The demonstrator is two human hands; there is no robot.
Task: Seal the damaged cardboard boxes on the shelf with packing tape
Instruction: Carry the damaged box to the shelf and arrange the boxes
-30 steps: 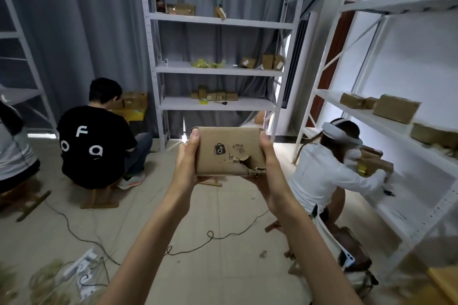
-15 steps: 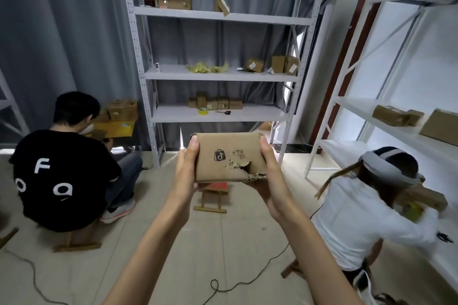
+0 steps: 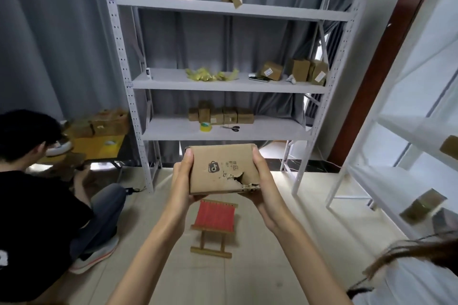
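Note:
I hold a brown cardboard box (image 3: pixel 213 168) out in front of me, torn open at its lower right corner. My left hand (image 3: pixel 182 178) grips its left end and my right hand (image 3: pixel 262 181) grips its right end. Straight ahead stands a grey shelf rack (image 3: pixel 223 129). On its lowest board lie a roll of packing tape (image 3: pixel 206 127) and scissors (image 3: pixel 231 128), in front of a row of several small boxes (image 3: pixel 220 114). More boxes (image 3: pixel 297 70) sit on the middle board at the right.
A small red folding stool (image 3: pixel 213 225) stands on the floor just below the box. A person in a black shirt (image 3: pixel 37 205) sits at the left beside a low yellow table (image 3: pixel 99 143). Another person's hair and white top (image 3: pixel 409 275) fill the lower right. A white rack (image 3: pixel 401 156) lines the right wall.
I have moved closer to the grey rack, which now fills the view. The stool has come under the box. Both hands keep the same hold on the box.

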